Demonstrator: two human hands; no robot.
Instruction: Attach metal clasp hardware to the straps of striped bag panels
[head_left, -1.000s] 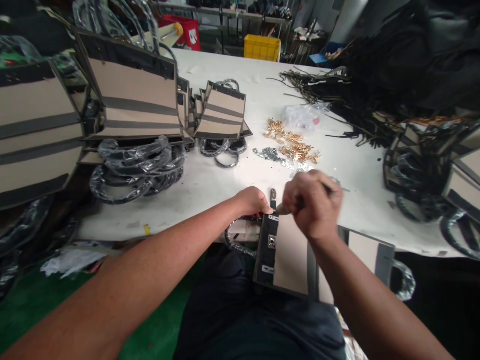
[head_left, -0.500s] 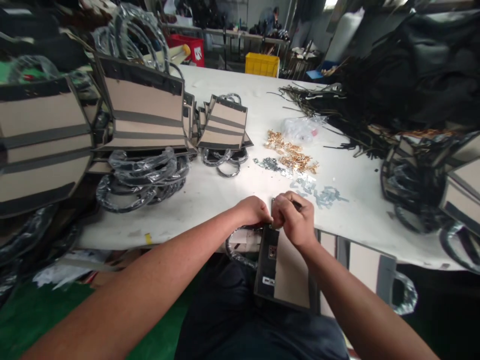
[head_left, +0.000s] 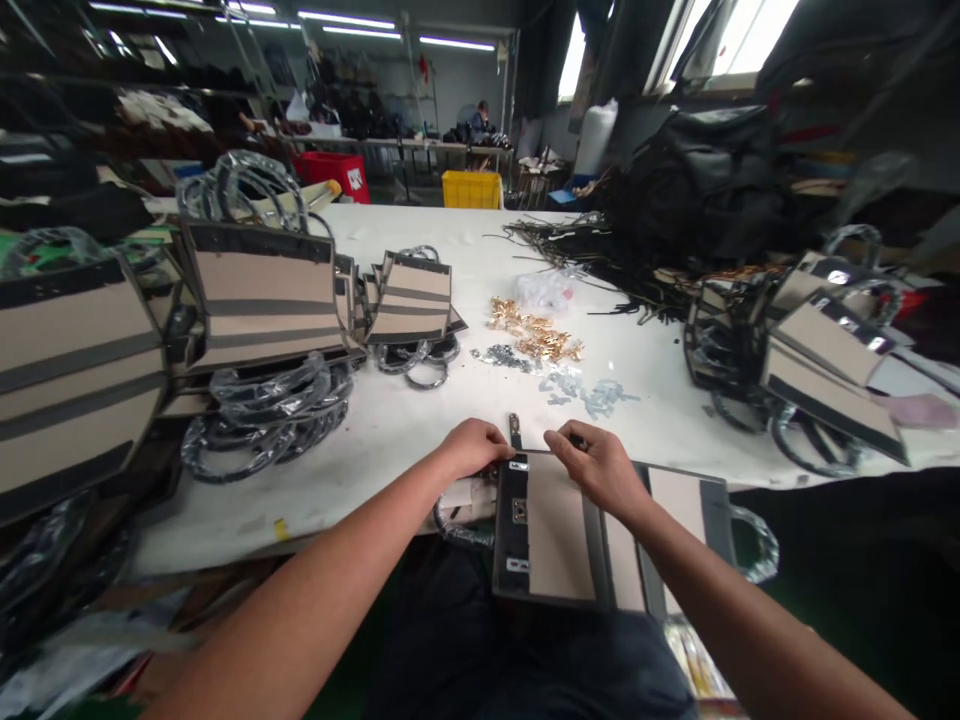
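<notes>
My left hand [head_left: 474, 448] is closed at the upper left corner of an unfolded bag panel [head_left: 559, 530], its fingertips pinching the black edge. This panel has beige board, dark strips and a plastic-wrapped handle [head_left: 759, 545] at its right end. Along the black edge sit a metal plate [head_left: 518, 465] by my fingertips, a square metal fitting [head_left: 520, 511] and another plate [head_left: 517, 565]. A short black strap [head_left: 514, 432] with metal on it sticks up beyond the corner. Above the panel, my right hand [head_left: 600, 465] is curled around a small dark tool [head_left: 578, 441], its kind mostly hidden.
Gold metal fittings [head_left: 536, 330], thin silver pieces [head_left: 589, 392] and a clear plastic bag [head_left: 544, 290] lie on the white table [head_left: 390, 430]. Bag panels with wrapped handles are stacked left [head_left: 262, 290] and right [head_left: 825, 350]. Black straps [head_left: 600, 260] heap at the back right.
My right hand has drawn back rightward from my left fingertips, uncovering the corner plate and strap. My left hand stays at the panel's edge. The head view has tilted up and turned right.
</notes>
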